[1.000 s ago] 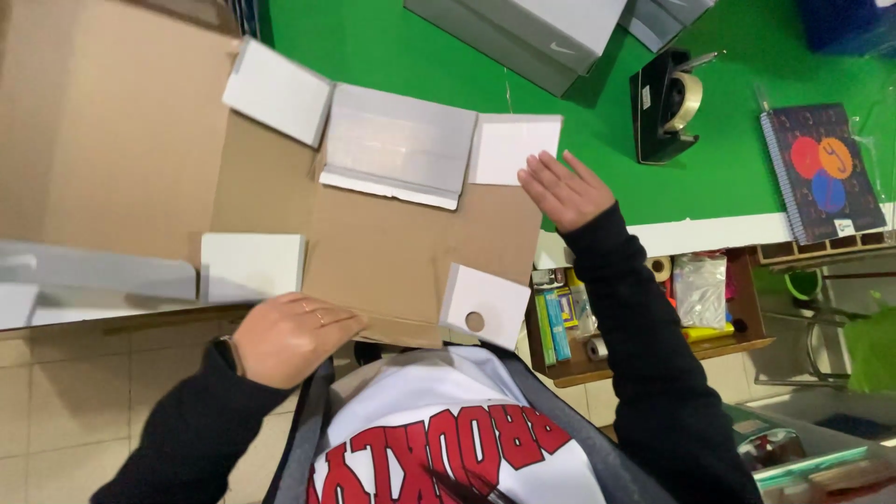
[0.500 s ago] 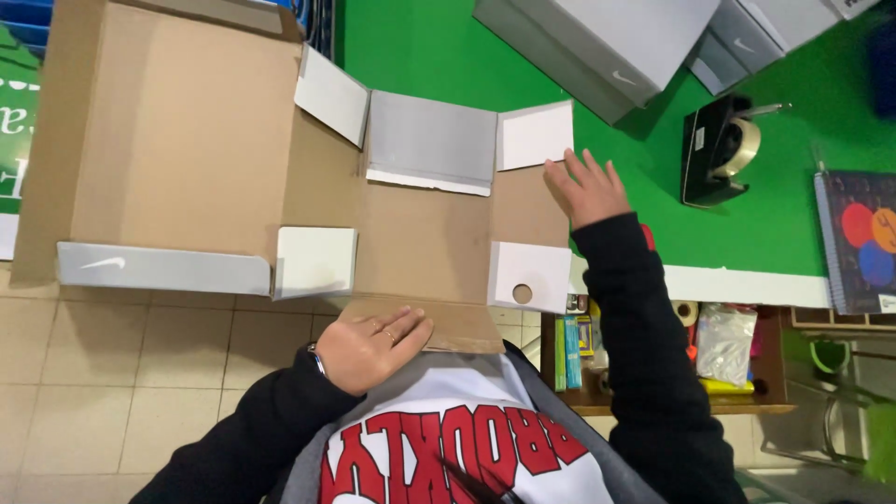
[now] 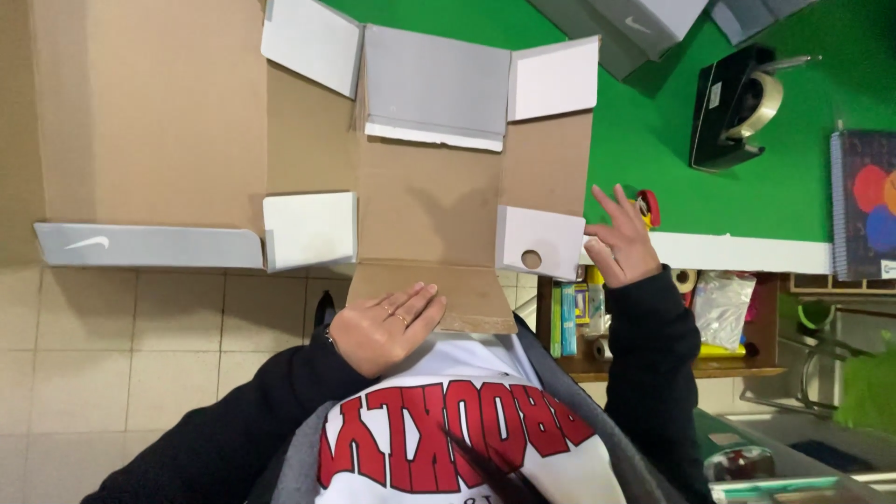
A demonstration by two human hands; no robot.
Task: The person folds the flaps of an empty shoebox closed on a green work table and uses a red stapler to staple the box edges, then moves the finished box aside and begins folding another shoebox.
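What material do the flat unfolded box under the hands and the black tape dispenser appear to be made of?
The flat unfolded brown box looks like cardboard: matte brown inside, grey and white coated flaps, sharp fold creases. The black tape dispenser appears to be smooth moulded plastic with a slight sheen, though this is not certain.

The flattened cardboard box [image 3: 429, 201] runs off the top and left edges, so its full outline cannot be seen, and it hides most of the near part of the green desk [image 3: 747, 187]. The grey boxes [image 3: 644, 23] at the top and the notebook [image 3: 863, 205] at the right are cut by the frame. The left hand [image 3: 383, 327] covers part of the box's near flap, and the shelf items [image 3: 719, 308] under the desk are too small to identify.
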